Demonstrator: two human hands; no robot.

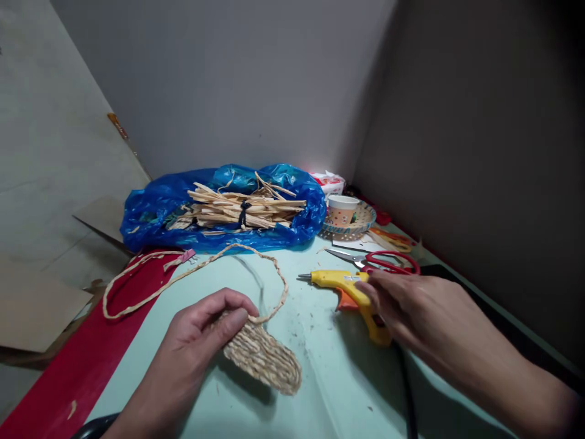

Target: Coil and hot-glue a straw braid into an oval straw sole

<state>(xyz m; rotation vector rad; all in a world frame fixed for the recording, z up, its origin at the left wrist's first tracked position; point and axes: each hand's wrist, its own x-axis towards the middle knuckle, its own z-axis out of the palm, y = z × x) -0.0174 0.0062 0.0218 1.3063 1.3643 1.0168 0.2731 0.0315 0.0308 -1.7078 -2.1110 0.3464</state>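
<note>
Along the left edge of the pale green surface (311,390), a red strip (95,360) is crossed by a loop of braided cord (164,286). Near the cord's far end a pink clip (187,256) is seen, probably put there to keep the plait from unravelling. Toward the far edge, a bundle of dry stalks (274,210) is bound by a dark tie (244,214) and laid on an opened blue bag (146,213), likely so that strands can be drawn and scraps caught.

Nearer the front edge, the oval coiled piece (267,360) is pinched by the left hand (201,335), thumb on top, where the cord meets it; the join seems to be kept from slipping this way. Right of it, the yellow glue gun (329,279) is set with its nozzle pointed left, toward the piece. Toward the far right corner, a paper cup (340,214) is stood in a woven dish (367,214), and red-handled scissors (393,262) are left within reach. The gun's rear is met by the bent fingers of the right hand (406,302); whether they are closed around it cannot be told.
</note>
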